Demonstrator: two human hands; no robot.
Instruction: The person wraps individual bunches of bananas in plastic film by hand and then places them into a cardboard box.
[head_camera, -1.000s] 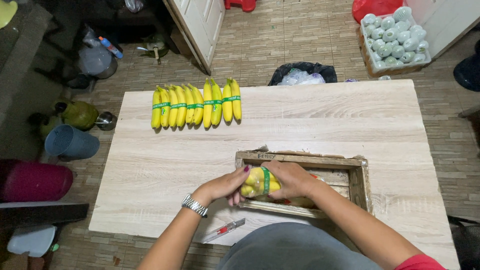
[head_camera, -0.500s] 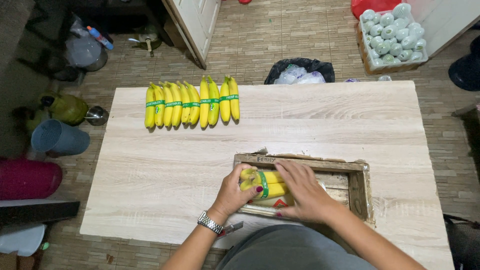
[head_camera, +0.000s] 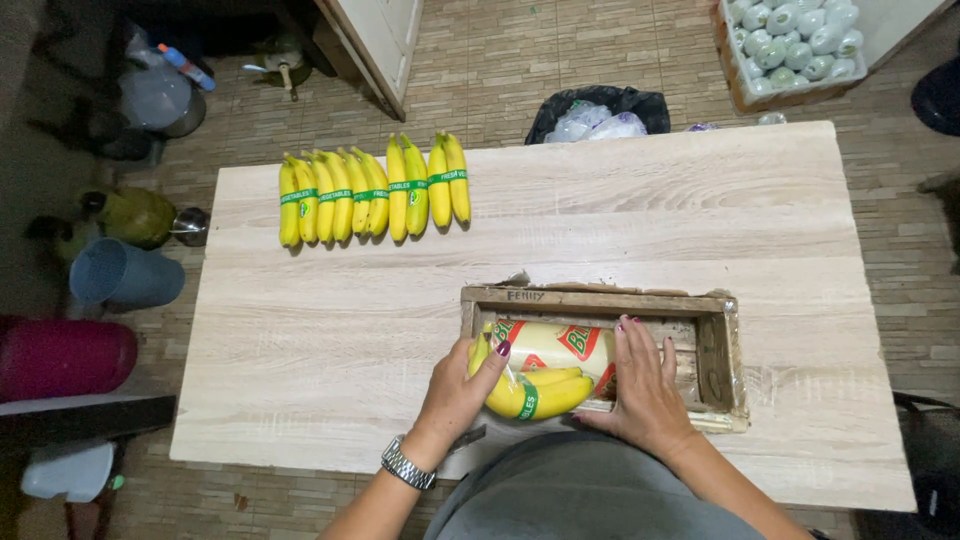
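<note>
Since half second ago: right hand (head_camera: 648, 392) shifted off bundle, now flat, fingers spread on bag and frame rail. Left hand (head_camera: 462, 392) fingers curled, clamped around left end of banana bundle (head_camera: 538, 395). Bundle sits in plastic bag (head_camera: 555, 345) inside wooden frame (head_camera: 716, 350), long axis left-right, between both hands; left hand nearer, right just beside its right tip. Banded bananas (head_camera: 372, 190) well apart, beyond fingertips.

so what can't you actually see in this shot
- Head view: the bananas in the frame are partly hidden under the left hand and right hand, so their count is unclear.
- The crate of pale round items is cut by the top edge.
- The frame's floor is hidden by plastic wrap.
</note>
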